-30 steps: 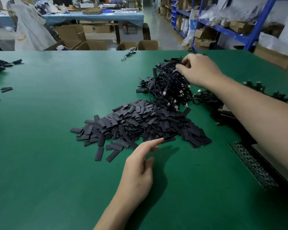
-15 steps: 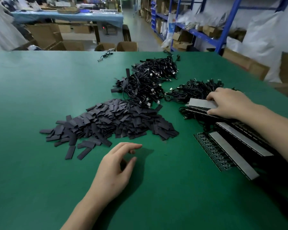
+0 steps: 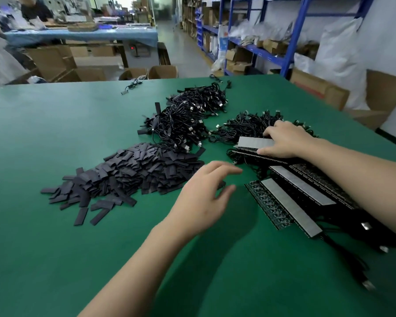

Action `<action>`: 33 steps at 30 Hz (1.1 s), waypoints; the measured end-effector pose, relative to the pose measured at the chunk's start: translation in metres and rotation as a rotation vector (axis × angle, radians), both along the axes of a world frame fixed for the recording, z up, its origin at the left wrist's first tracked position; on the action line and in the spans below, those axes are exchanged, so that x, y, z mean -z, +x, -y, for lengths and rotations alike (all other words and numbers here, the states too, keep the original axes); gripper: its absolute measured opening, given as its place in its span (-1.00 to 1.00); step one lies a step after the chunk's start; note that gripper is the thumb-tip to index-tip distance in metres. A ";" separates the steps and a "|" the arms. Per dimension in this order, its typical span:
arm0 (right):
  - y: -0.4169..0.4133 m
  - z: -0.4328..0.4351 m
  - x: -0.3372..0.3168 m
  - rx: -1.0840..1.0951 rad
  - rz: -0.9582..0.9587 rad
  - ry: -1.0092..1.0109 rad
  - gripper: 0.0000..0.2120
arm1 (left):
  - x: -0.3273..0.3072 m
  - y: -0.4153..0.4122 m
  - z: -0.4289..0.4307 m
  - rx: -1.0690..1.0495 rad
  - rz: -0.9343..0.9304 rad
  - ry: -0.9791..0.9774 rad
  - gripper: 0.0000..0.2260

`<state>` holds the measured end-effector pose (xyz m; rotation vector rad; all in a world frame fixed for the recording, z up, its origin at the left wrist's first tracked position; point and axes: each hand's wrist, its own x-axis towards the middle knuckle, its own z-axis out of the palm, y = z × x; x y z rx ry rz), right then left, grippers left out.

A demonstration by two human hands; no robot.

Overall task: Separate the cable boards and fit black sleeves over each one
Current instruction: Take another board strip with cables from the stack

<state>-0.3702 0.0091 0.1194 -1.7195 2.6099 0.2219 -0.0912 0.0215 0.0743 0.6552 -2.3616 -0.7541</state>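
On green bench (image 3: 55, 259), right hand (image 3: 288, 139) grasping end of a cable board strip (image 3: 253, 143), left hand (image 3: 204, 197) released, fingers loosely spread beside pile of black sleeves (image 3: 128, 175)

The flat green table top (image 3: 55, 133) looks smooth and matt. At nine o'clock, the heap of flat black sleeves (image 3: 128, 175) is matt too; at twelve o'clock, thin black cables (image 3: 188, 115) shine slightly, with metal plugs.

Green table (image 3: 55, 133); blue shelving (image 3: 295, 33) at right; cardboard boxes (image 3: 162, 72) beyond.
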 end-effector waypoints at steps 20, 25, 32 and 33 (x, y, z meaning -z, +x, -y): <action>-0.041 0.007 -0.021 -0.001 0.339 -0.310 -0.43 | -0.001 -0.164 0.046 -0.007 0.625 -0.159 -0.53; -0.049 0.003 -0.052 0.016 0.401 -0.470 -0.43 | -0.004 -0.168 0.049 -0.035 0.590 -0.134 -0.51; -0.034 0.001 -0.117 -0.099 0.408 -0.572 -0.48 | -0.006 -0.162 0.046 -0.097 0.056 0.256 -0.59; -0.027 -0.002 -0.124 -0.111 0.418 -0.596 -0.52 | -0.011 -0.158 0.044 -0.115 -0.106 0.372 -0.64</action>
